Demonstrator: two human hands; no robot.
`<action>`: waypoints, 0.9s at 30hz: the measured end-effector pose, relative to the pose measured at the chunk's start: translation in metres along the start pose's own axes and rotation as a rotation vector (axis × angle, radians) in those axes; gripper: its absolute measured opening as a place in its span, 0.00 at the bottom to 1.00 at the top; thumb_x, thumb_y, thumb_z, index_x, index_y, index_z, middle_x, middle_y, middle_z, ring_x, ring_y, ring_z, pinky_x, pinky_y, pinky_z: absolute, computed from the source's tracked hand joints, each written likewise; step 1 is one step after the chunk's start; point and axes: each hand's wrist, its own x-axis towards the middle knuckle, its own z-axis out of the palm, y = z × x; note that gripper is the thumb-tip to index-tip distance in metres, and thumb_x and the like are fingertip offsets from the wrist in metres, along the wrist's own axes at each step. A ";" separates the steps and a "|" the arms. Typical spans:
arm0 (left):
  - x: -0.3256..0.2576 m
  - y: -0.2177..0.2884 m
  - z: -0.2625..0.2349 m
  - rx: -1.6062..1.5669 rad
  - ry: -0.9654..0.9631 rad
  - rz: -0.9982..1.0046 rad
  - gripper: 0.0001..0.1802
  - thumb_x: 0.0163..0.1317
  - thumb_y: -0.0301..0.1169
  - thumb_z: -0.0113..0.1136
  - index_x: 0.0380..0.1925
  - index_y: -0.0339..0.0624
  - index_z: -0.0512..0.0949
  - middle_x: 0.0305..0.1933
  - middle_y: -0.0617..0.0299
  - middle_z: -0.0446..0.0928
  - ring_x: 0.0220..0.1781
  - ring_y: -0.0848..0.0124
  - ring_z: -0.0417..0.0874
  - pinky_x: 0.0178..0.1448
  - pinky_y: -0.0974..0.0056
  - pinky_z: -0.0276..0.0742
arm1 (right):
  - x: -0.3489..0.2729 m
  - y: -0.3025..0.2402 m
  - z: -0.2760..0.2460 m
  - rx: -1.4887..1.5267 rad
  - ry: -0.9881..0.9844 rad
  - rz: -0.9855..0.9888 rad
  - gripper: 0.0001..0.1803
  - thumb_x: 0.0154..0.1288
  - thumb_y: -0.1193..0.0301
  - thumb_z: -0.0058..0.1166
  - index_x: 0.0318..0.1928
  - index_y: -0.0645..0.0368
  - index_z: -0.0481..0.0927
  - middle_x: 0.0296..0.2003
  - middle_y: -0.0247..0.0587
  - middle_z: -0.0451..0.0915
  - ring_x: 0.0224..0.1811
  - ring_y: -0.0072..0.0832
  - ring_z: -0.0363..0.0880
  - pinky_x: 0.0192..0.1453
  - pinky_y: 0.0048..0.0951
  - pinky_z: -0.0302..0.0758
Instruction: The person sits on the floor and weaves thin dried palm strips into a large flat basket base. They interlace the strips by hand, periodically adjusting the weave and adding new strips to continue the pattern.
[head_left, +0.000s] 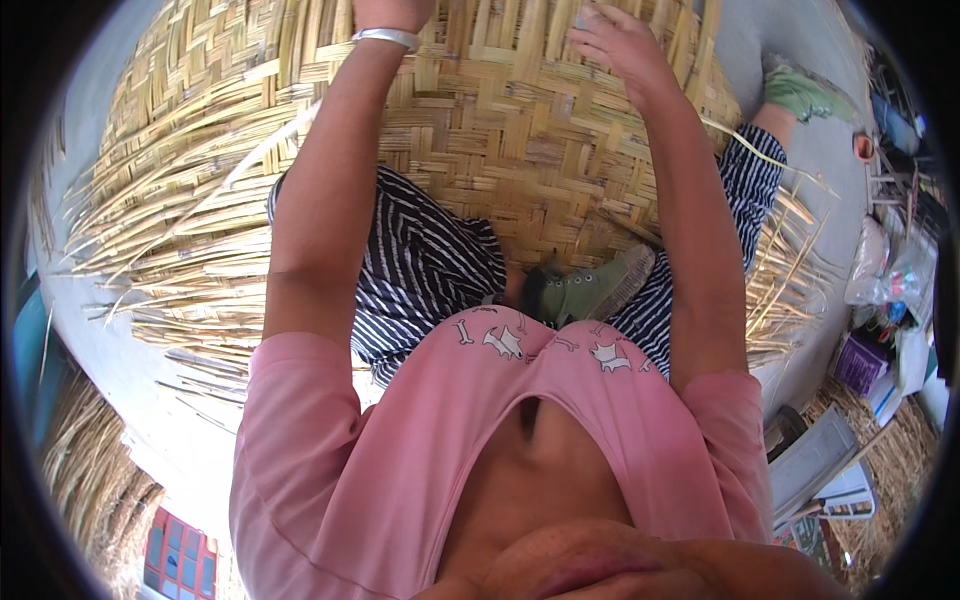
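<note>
A woven mat of yellow-brown split strips [500, 150] lies under me in a herringbone weave, its loose strip ends fanning out at the left and right. At the top edge is my left hand [392, 12], over the mat with a light bangle on the wrist. Its fingers are cut off by the frame. My right hand [618, 42] rests on the weave at the upper right, fingers loosely stretched toward the left, with nothing visible in them. One pale long strip [265, 150] runs slantwise beside my left forearm. A thin pale strip [745, 140] curves out past my right forearm.
My striped trouser legs [425, 260] and a green shoe [590, 290] rest on the mat. Along the right stand a purple box [860, 363], clear plastic bottles [905, 285] and a white chair-like frame [850, 495]. A straw heap [90, 480] lies lower left.
</note>
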 end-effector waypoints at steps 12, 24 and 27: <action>0.000 -0.018 0.033 0.016 -0.112 -0.096 0.10 0.69 0.31 0.61 0.34 0.34 0.79 0.36 0.41 0.86 0.37 0.51 0.89 0.41 0.52 0.85 | 0.057 -0.026 0.026 -0.556 0.031 0.123 0.21 0.72 0.69 0.60 0.62 0.64 0.77 0.36 0.45 0.85 0.31 0.29 0.82 0.31 0.35 0.79; 0.020 -0.073 0.060 0.193 -0.245 0.062 0.09 0.66 0.32 0.60 0.40 0.38 0.79 0.38 0.41 0.85 0.41 0.46 0.86 0.48 0.46 0.82 | 0.047 -0.039 0.046 -1.219 0.113 -0.226 0.11 0.63 0.72 0.58 0.39 0.67 0.87 0.30 0.56 0.86 0.30 0.47 0.87 0.36 0.48 0.81; 0.030 -0.083 0.058 0.464 -0.247 0.376 0.10 0.67 0.33 0.58 0.41 0.38 0.79 0.38 0.39 0.84 0.41 0.44 0.86 0.47 0.44 0.82 | 0.071 -0.032 0.042 -1.280 0.260 -0.370 0.10 0.62 0.72 0.58 0.34 0.65 0.87 0.29 0.59 0.86 0.28 0.51 0.86 0.37 0.51 0.81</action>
